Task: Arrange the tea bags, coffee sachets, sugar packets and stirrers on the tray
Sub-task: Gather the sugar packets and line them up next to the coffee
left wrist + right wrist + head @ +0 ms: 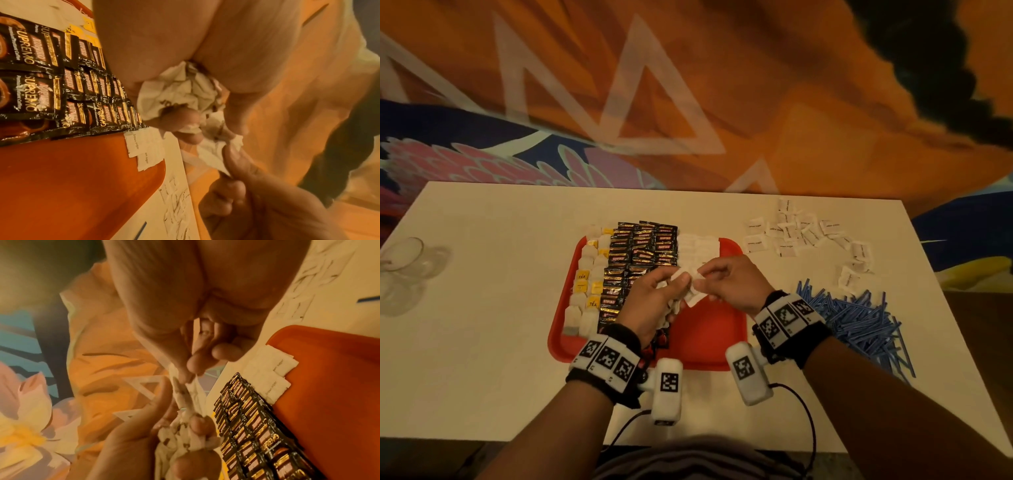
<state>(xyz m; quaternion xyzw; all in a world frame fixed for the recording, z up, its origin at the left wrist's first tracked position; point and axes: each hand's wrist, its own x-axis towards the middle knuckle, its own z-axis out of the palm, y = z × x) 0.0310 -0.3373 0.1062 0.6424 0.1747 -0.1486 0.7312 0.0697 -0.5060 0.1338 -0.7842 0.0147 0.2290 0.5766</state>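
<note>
A red tray [709, 339] lies mid-table. On it, tea bags [585, 284] fill the left column, black coffee sachets [643, 250] the middle, and white sugar packets [697, 250] start a row at the back right. Above the tray my left hand [654, 298] grips a bunch of white sugar packets [185, 91]. My right hand [726, 281] pinches one packet [195, 386] at the edge of that bunch, thumb against fingertip. Loose sugar packets [804, 233] lie on the table right of the tray, and blue stirrers [859, 318] are heaped nearer the front right.
A clear glass [404, 263] stands at the table's left edge. The white table [482, 325] ends against a patterned orange wall at the back. Cables hang from the wrist cameras over the front edge.
</note>
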